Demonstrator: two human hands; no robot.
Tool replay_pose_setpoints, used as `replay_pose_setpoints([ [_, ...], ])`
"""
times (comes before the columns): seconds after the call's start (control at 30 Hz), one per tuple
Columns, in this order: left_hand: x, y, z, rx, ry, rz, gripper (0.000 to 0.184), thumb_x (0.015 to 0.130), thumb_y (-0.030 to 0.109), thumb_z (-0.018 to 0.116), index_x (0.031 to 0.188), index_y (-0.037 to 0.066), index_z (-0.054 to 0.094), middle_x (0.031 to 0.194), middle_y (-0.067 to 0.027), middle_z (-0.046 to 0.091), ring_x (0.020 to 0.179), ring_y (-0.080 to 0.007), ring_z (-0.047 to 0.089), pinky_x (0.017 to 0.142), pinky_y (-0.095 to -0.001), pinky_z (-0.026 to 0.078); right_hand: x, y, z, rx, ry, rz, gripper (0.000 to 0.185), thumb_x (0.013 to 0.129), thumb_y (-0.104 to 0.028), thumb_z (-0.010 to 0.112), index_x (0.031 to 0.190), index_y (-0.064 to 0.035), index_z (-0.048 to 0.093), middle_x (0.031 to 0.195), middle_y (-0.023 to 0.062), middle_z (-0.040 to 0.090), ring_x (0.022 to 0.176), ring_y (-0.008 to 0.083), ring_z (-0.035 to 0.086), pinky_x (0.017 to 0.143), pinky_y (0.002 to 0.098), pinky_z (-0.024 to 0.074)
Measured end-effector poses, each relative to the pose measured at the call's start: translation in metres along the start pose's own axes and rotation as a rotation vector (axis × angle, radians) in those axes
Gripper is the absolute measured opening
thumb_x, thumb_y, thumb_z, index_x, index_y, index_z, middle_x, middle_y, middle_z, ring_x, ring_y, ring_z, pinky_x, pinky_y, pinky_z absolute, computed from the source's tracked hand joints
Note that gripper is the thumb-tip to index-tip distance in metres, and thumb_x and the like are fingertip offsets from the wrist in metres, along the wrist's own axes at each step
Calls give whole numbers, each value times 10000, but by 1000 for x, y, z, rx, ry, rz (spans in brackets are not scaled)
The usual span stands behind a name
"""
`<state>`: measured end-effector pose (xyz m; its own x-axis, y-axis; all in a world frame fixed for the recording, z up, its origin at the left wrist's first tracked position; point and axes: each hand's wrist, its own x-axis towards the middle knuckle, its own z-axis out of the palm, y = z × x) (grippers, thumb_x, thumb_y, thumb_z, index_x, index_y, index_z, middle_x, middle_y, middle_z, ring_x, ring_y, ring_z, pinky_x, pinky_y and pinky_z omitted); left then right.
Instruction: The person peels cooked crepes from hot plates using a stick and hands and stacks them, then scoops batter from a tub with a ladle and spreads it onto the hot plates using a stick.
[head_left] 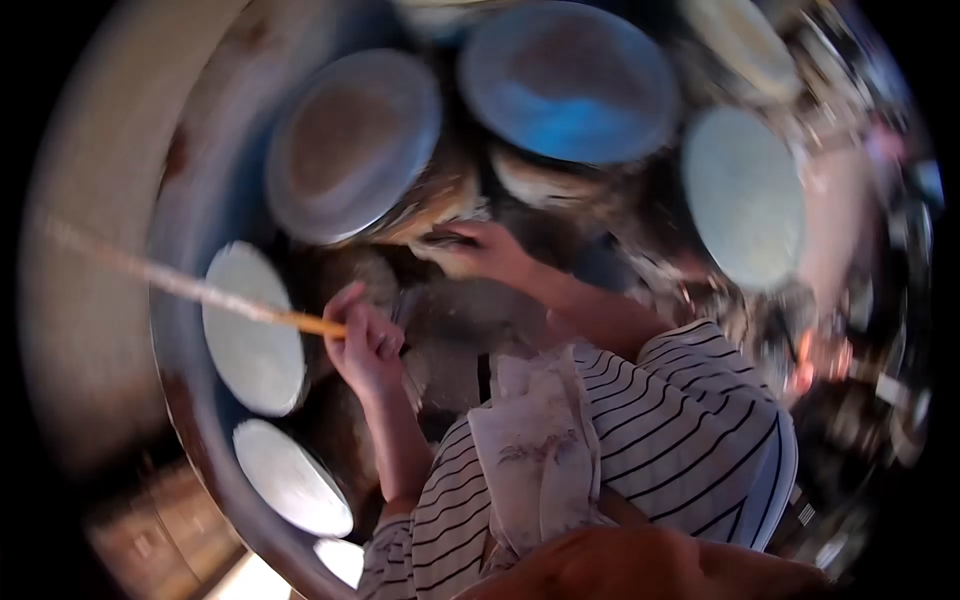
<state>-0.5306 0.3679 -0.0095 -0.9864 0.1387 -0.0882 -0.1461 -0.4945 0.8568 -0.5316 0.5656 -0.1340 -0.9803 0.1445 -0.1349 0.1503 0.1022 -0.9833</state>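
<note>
My left hand [368, 345] is closed around the orange end of a long thin stick [200, 290], whose pale length reaches out to the left past a white round disc [255, 330]. Further forward, my right hand [485, 250] has its fingers closed on something small and dark [448, 238] that motion blur keeps me from naming. It is just below a large grey round surface with a brown middle [350, 145]. Beside that is a second grey round surface [570, 80], with a blue sheen on it.
A curved blue-grey rim [190, 380] runs round the left side. Another white disc [290, 480] lies lower left, and a pale round one [745, 195] stands to the right. Blurred clutter fills the right edge. A pale cloth [535, 450] hangs over my striped top.
</note>
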Motion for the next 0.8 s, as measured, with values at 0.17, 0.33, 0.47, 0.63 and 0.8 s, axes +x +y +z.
replay_pose_setpoints([
  [0.17, -21, -39, 51, 1, -295, -119, 201, 923, 58, 441, 1089, 1, 540, 511, 47, 279, 378, -38, 210, 327, -191, 199, -219, 39, -197, 1121, 493, 362, 370, 818, -14, 559, 1187, -40, 549, 1124, 137, 601, 965, 253, 621, 838, 415, 533],
  [0.33, -69, -107, 158, 53, -441, -347, 182, 921, 46, 447, 1062, 11, 556, 512, 51, 277, 383, -32, 207, 330, -193, 203, -415, 101, -332, 990, 1130, 167, 387, 840, -50, 535, 1223, -13, 492, 1080, 119, 595, 996, 236, 590, 897, 406, 494],
  [0.47, -105, -171, 238, 187, -480, -597, 154, 929, 60, 470, 1030, 16, 577, 514, 62, 307, 376, -28, 228, 339, -208, 192, -472, 213, -433, -114, 1106, 761, 317, 802, -91, 575, 1105, 1, 572, 968, 124, 629, 906, 224, 606, 766, 315, 489],
  [0.63, -155, -193, 256, 742, -514, -582, 280, 884, 303, 596, 874, 31, 662, 534, 2, 494, 443, -107, 470, 416, -275, 353, -380, 61, -391, -606, 969, 344, 262, 870, -146, 574, 1106, -42, 617, 1035, 93, 641, 946, 241, 589, 822, 354, 448],
  [0.8, -183, -183, 202, 856, -271, -513, 298, 779, 311, 663, 848, 21, 649, 732, -120, 642, 683, -179, 621, 613, -343, 487, -211, -13, -220, 224, -211, -190, 386, 929, -122, 481, 1274, 49, 458, 1166, 164, 593, 1093, 237, 551, 938, 339, 422],
])
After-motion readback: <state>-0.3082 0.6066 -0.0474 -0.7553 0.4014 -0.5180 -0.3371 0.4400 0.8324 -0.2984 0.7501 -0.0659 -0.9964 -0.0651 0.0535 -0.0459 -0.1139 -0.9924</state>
